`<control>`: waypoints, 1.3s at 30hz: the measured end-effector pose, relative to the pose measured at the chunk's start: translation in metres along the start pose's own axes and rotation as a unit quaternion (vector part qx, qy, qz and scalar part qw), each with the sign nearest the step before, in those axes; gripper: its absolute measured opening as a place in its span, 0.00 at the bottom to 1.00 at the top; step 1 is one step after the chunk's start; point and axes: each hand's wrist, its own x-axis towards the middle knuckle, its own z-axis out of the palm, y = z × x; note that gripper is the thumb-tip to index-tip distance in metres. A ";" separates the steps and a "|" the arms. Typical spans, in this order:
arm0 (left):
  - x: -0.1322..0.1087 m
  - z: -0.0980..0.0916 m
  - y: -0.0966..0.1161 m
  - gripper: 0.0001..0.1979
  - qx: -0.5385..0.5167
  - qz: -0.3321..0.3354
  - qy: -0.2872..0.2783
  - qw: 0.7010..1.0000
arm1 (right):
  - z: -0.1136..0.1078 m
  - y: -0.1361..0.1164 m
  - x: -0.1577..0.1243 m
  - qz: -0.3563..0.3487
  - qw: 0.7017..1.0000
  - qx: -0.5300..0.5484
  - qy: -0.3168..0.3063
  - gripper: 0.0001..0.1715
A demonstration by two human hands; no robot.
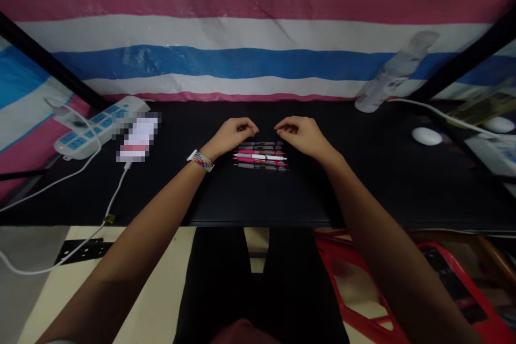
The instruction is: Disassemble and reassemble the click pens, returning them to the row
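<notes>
Several pens lie side by side in a row on the black table [258, 199], pointing left and right. Among them are a white pen [266, 157], a pink pen [253, 161] and a grey clear pen [260, 166] nearest me. At the row's upper left is my left hand [234, 133], its fingers curled in to the thumb. My right hand [300, 131] mirrors it at the upper right, thumb and fingertips close together. Nothing shows in either hand, and a gap separates them. A colourful woven band [201, 160] circles my left wrist.
On the left, a white power strip [100, 126] stands beside a phone [139, 137] on a white cable [116, 191]. A clear bottle [391, 78] is at the back right, near a white mouse-like object [426, 136]. A striped sheet [258, 32] hangs behind the table.
</notes>
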 end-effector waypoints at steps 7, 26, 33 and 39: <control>-0.030 0.017 -0.002 0.09 -0.099 0.001 0.187 0.977 | 0.033 0.004 -0.024 0.096 0.950 0.254 0.156 0.14; -0.049 0.044 0.012 0.11 -0.182 -0.029 0.225 0.957 | 0.053 -0.031 -0.034 0.107 0.955 0.240 0.140 0.10; -0.051 0.037 0.010 0.13 -0.129 -0.023 0.223 0.966 | 0.036 -0.034 -0.050 -0.027 0.994 0.092 0.055 0.08; -0.052 0.035 0.010 0.14 -0.104 -0.017 0.220 0.970 | 0.040 -0.050 -0.089 -0.204 0.973 -0.107 0.017 0.11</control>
